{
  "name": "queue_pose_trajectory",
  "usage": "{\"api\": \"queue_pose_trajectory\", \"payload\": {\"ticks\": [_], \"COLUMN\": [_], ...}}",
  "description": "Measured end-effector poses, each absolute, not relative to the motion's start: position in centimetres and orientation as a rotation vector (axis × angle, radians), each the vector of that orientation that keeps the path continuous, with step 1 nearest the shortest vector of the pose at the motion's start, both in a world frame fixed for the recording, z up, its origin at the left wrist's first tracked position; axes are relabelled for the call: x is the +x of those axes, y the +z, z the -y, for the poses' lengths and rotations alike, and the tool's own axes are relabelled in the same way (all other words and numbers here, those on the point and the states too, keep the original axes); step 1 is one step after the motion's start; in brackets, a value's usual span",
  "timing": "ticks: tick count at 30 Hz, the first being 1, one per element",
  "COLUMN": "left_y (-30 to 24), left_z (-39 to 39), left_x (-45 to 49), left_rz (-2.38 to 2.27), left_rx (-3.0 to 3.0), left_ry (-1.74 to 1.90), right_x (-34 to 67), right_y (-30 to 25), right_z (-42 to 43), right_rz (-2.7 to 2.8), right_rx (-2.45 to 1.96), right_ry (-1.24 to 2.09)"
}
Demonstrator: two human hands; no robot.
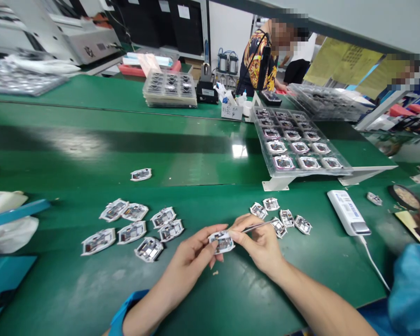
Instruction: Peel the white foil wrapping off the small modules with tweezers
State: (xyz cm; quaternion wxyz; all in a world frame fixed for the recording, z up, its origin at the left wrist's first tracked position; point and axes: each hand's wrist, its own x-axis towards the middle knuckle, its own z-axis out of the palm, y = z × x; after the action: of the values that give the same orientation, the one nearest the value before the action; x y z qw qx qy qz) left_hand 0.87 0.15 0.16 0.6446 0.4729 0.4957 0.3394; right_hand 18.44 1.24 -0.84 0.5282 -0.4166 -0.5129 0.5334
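Near the bench's front, my left hand (198, 252) grips a small white-framed electronic module (221, 242) with its circuit side up. The thumb lies over its near left edge. My right hand (261, 245) is closed, thumb and forefinger at the module's right edge. A thin metal tool that looks like tweezers (257, 227) is held in it, one end sticking out to the right. What the tool's other end touches is hidden by the fingers. Similar modules (132, 232) lie loose left of my hands, and several smaller-looking ones (286, 218) lie to the right.
A clear tray of modules (294, 140) rests on a white raised stand at the right. Nearby lies a white device (348, 212) with a cable. A blue-sleeved person (411, 284) is close on my right; another person (257, 60) stands behind the bench. Stacked trays (170, 88) stand farther back.
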Motion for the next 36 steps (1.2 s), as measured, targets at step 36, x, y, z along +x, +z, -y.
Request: {"api": "queue_pose_trajectory", "payload": {"ticks": [36], "left_y": [0.41], "left_z": [-0.49], "left_x": [1.32], "left_rz": [-1.163], "left_rx": [0.894], "left_ry": [0.880], "right_x": [18.56], "right_y": [-0.10], "right_z": [-1.29], "right_rz": [1.036], "right_rx": [-0.983], "right_ry": [1.119]}}
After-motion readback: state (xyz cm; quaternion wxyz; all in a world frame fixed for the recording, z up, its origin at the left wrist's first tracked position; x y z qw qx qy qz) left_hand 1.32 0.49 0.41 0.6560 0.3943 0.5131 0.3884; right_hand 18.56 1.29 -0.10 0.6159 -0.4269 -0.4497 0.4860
